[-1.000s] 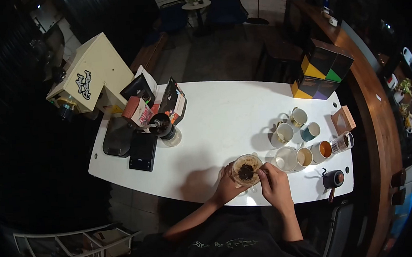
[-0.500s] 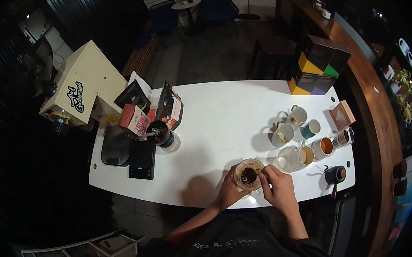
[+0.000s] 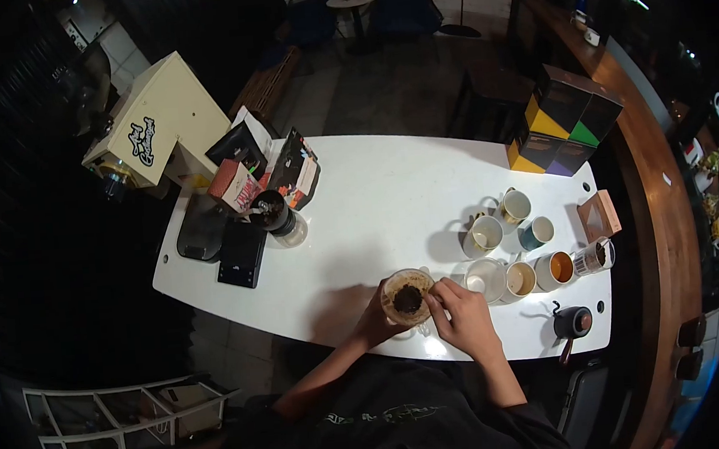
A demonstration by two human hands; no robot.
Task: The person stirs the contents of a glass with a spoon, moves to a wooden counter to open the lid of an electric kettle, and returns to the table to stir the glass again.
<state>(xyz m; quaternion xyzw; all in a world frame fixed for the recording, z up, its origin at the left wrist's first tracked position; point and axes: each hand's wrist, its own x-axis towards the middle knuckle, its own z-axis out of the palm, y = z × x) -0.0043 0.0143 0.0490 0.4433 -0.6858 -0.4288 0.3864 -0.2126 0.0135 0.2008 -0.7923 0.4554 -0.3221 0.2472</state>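
Near the table's front edge, my left hand point(image 3: 374, 319) is wrapped round the side of a coffee dripper point(image 3: 394, 315). Inside it sits a brown-stained paper filter point(image 3: 419, 283) with dark wet coffee grounds point(image 3: 407, 299) at the bottom. My right hand point(image 3: 463, 313) is closed at the right rim, thumb and fingers pinching what looks like the filter's edge; the exact contact is hidden. Just beyond my right hand stands a clear glass server point(image 3: 484, 280). Several cups stand close by, among them a cream cup point(image 3: 520, 279) and an orange-lined cup point(image 3: 556, 269).
On the white table point(image 3: 390, 189), a black kettle point(image 3: 572, 323) and a glass with a spoon point(image 3: 593, 256) stand right. Stacked boxes point(image 3: 565, 118) occupy the far right corner. Left are a hand grinder point(image 3: 274, 212), black scale point(image 3: 241, 254), coffee bags point(image 3: 296, 170) and a cream machine point(image 3: 160, 113).
The view has shifted and turned slightly. Both hands and the dripper have moved a little left, away from the glass server. The grip looks the same.
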